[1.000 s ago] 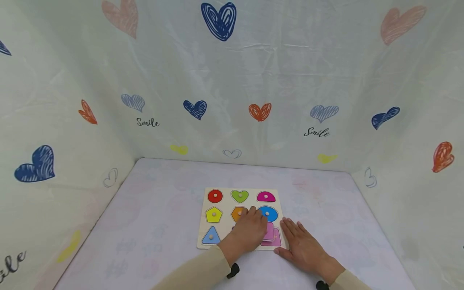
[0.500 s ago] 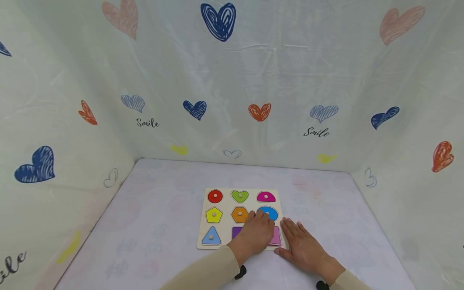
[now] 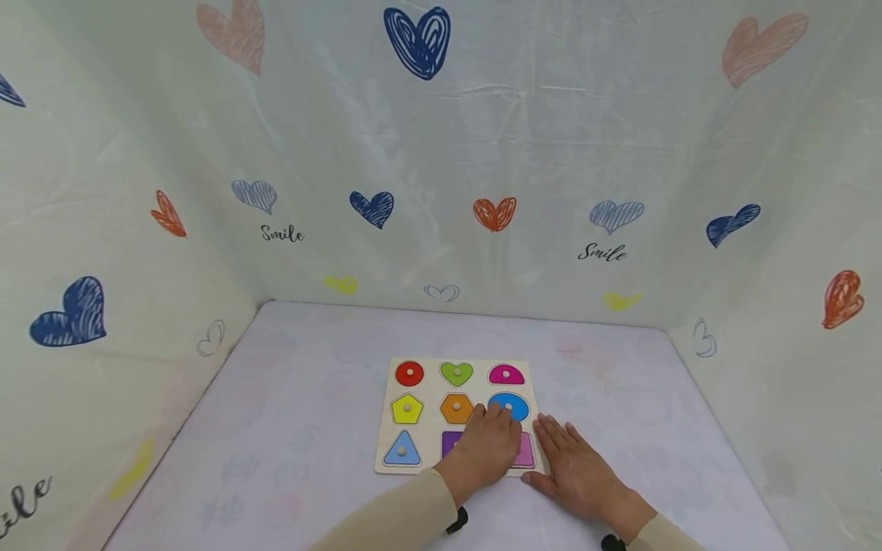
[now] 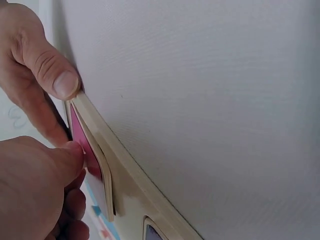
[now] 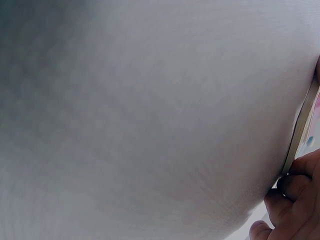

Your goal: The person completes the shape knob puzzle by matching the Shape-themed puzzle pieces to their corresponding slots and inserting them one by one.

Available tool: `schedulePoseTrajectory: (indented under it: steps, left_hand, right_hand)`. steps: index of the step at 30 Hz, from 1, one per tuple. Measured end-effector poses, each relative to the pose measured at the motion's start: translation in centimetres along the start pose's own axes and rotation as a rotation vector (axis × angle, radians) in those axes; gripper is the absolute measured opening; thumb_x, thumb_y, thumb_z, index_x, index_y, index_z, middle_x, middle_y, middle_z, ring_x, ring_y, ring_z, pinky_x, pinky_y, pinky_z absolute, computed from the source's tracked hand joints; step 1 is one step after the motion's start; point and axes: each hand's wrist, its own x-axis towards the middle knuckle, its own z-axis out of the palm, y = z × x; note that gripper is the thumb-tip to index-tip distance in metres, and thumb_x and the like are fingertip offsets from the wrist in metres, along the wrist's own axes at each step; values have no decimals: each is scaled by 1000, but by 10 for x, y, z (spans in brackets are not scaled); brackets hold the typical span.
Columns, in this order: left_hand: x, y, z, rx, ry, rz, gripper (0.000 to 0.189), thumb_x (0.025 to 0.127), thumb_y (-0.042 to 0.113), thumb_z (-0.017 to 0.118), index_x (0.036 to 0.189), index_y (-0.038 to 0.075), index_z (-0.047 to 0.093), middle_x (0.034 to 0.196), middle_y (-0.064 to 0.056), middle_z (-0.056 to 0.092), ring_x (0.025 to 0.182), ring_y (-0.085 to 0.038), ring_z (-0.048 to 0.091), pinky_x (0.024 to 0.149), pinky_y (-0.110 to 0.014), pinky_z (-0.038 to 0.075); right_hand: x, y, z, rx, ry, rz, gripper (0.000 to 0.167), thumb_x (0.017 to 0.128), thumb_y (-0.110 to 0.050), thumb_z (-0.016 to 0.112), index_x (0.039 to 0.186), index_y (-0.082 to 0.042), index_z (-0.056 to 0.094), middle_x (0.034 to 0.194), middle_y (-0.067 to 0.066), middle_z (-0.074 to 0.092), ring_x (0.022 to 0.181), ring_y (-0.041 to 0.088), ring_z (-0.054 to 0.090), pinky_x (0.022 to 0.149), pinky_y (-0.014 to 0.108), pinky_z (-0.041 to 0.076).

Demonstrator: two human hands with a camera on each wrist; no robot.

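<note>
A wooden peg puzzle board [image 3: 430, 386] with several coloured shapes lies on the table. My left hand [image 3: 482, 451] reaches over its near right part. Thumb and fingers pinch a pink four-sided puzzle piece [image 4: 102, 175]; one edge of it stands a little above the board in the left wrist view. Most of the piece is hidden under that hand in the head view, where only its right side shows. My right hand [image 3: 582, 478] lies along the board's right edge, fingers straight, thumb at the near right corner. A purple piece [image 3: 449, 441] is partly covered by the left hand.
Other knobbed pieces sit in the board: a red circle [image 3: 409, 373], green heart [image 3: 456, 373], magenta half circle [image 3: 506, 375], yellow pentagon [image 3: 406, 409], orange hexagon [image 3: 456, 409], blue oval [image 3: 513, 405] and blue triangle [image 3: 402, 449]. Heart-printed curtains [image 3: 441, 138] surround the table [image 3: 310, 367].
My left hand has moved right, carrying the pink piece from above and left of its pink recess onto it. The orange hexagon has come fully into view. The right hand stays put.
</note>
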Motion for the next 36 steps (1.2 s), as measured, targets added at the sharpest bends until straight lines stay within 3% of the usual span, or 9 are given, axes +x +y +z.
schedulePoseTrajectory:
  steps: [21, 24, 31, 36]
  left_hand:
    - [1, 3, 6, 47, -1, 23, 49, 101, 51, 65, 140, 21, 60, 136, 3, 65, 126, -17, 54, 106, -36, 50]
    - [0, 1, 5, 31, 3, 31, 50, 101, 51, 67, 140, 21, 60, 136, 3, 64, 125, -17, 54, 106, -36, 50]
    - [-7, -7, 3, -52, 43, 22, 45, 106, 52, 55, 136, 19, 63, 130, 3, 64, 122, -17, 54, 105, -37, 50]
    - [-17, -20, 7, -114, 59, -3, 48, 103, 53, 62, 133, 16, 65, 122, 2, 65, 116, -17, 54, 102, -36, 50]
  right_hand:
    - [2, 2, 1, 1, -29, 12, 95, 99, -72, 53, 159, 0, 42, 167, 16, 41, 155, 35, 39, 126, 56, 29]
    - [2, 2, 0, -1, -33, 13, 95, 99, -72, 53, 159, 0, 42, 167, 16, 41, 155, 35, 38, 126, 55, 29]
    - [1, 3, -1, 6, -65, 34, 96, 98, -73, 53, 159, 0, 41, 167, 17, 39, 156, 36, 37, 126, 56, 27]
    - [2, 3, -4, 5, -107, 62, 98, 96, -73, 56, 161, -2, 39, 168, 16, 38, 156, 36, 36, 127, 57, 26]
